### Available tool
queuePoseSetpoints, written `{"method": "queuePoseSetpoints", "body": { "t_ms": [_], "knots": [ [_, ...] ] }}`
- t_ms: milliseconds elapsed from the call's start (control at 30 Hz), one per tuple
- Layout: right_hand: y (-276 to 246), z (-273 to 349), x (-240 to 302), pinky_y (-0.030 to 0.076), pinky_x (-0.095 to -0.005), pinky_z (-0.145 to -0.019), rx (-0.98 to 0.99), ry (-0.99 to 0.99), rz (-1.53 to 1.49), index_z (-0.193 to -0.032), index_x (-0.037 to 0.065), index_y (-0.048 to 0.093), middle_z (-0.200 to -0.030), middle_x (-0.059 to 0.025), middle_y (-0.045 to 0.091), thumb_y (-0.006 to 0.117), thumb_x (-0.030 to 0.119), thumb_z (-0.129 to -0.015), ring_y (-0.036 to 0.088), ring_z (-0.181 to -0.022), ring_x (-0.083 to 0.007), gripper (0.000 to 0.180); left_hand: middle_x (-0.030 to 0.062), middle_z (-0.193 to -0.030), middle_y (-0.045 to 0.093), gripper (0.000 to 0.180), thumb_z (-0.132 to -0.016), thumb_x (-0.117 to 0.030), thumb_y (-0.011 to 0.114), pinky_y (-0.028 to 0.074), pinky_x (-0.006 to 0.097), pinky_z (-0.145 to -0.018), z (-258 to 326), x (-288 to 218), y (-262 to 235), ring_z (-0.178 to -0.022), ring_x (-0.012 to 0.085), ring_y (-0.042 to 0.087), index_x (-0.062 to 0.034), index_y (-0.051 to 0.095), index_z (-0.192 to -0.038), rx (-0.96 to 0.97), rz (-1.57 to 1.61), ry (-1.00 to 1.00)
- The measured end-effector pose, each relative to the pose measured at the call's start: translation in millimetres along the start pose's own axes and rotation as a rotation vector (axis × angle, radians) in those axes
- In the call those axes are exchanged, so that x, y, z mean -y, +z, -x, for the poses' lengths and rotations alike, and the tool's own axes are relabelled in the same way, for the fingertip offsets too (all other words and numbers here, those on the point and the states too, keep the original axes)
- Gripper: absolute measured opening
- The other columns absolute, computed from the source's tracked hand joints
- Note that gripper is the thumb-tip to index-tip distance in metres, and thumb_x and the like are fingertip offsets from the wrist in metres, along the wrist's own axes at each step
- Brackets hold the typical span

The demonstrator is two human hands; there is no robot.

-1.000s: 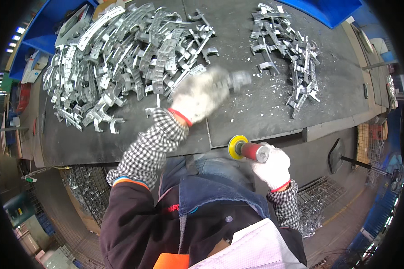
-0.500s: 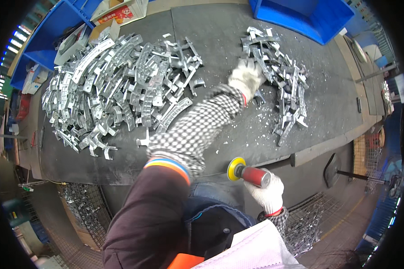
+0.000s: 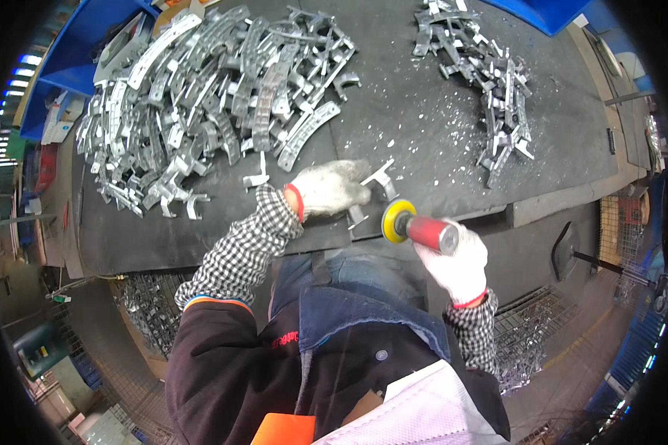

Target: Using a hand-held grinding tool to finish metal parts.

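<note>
My left hand (image 3: 328, 190), in a white work glove, is closed on a small silver metal bracket (image 3: 381, 182) over the front part of the dark table. Arms of the bracket stick out past the fingers; the glove hides the rest. My right hand (image 3: 459, 264), gloved too, grips a red handheld disc sander (image 3: 432, 234) by its body. Its round yellow pad (image 3: 395, 221) faces the bracket, close to its lower end; whether they touch I cannot tell. A large heap of curved silver castings (image 3: 223, 96) lies on the left, and a smaller row of such castings (image 3: 506, 104) on the right.
The table's front edge (image 3: 453, 222) runs just under my hands. Blue bins (image 3: 67, 59) stand at the back left, another blue bin (image 3: 549, 11) at the back right. Metal chips lie scattered on the tabletop. A wire basket of parts (image 3: 523, 334) stands below right.
My left hand has come back from the right-hand row toward the front edge, now with a bracket in it. The right hand still holds the sander. The whole view has shifted somewhat.
</note>
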State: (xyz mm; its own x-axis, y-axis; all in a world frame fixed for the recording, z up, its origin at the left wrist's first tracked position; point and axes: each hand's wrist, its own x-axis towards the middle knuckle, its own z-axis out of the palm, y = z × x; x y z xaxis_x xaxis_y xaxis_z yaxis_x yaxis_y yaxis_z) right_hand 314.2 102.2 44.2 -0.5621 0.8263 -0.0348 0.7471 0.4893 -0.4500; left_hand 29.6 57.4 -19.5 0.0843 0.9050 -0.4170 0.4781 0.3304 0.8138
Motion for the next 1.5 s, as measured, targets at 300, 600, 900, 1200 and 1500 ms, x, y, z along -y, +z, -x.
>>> {"method": "queuePoseSetpoints", "body": {
  "t_ms": [300,600,900,1200,1500],
  "knots": [
    [27.7,-18.7,31.2,0.057,-0.0444,-0.071,0.072,-0.086,0.088,-0.096,0.010,0.068,-0.084,-0.0110,0.070,0.075,0.029,-0.081,0.071,-0.078,-0.0328,0.025,0.0041,-0.069,0.060,0.026,-0.089,-0.028,0.060,0.043,0.034,-0.054,25.9,-12.5,-1.8,-0.056,0.0154,0.056,-0.0091,0.065,-0.105,0.076,-0.084,-0.213],
    [34.1,-7.8,20.1,0.059,-0.0416,-0.073,0.044,-0.112,0.136,-0.108,0.006,0.071,-0.087,-0.0126,0.073,0.087,0.033,-0.073,0.073,-0.079,-0.0323,0.047,0.0067,-0.070,0.061,0.028,-0.089,-0.026,0.061,0.044,0.034,-0.054,19.9,8.1,-0.3,-0.057,0.0143,0.055,-0.0034,0.065,-0.104,0.070,0.000,-0.068],
    [22.6,9.5,8.6,0.059,-0.0414,-0.073,0.175,-0.035,0.128,-0.106,0.010,0.073,-0.087,-0.0107,0.074,0.087,0.033,-0.073,0.073,-0.079,-0.0322,0.043,0.0032,-0.072,0.065,0.028,-0.094,-0.023,0.060,0.044,0.027,-0.046,16.3,5.7,-16.1,-0.052,0.0090,0.055,-0.0036,0.068,-0.114,0.244,0.260,-0.200],
    [18.4,-34.9,25.5,0.058,-0.0414,-0.078,0.120,-0.097,0.106,-0.103,0.013,0.074,-0.090,-0.0100,0.075,0.084,0.035,-0.076,0.073,-0.083,-0.0320,0.036,0.0075,-0.081,0.069,0.031,-0.095,-0.025,0.062,0.050,0.032,-0.065,15.5,12.0,-2.8,-0.070,0.0143,0.063,-0.0009,0.069,-0.113,0.159,0.162,-0.059],
    [6.2,2.7,18.7,0.058,-0.0401,-0.073,0.251,-0.071,0.121,-0.099,0.014,0.075,-0.086,-0.0092,0.074,0.084,0.033,-0.075,0.073,-0.078,-0.0312,0.032,0.0071,-0.075,0.064,0.041,-0.100,-0.043,0.058,0.046,0.032,-0.050,24.5,-8.4,-3.4,-0.053,0.0145,0.057,-0.0040,0.069,-0.107,0.058,0.121,-0.207]
  ]
}}
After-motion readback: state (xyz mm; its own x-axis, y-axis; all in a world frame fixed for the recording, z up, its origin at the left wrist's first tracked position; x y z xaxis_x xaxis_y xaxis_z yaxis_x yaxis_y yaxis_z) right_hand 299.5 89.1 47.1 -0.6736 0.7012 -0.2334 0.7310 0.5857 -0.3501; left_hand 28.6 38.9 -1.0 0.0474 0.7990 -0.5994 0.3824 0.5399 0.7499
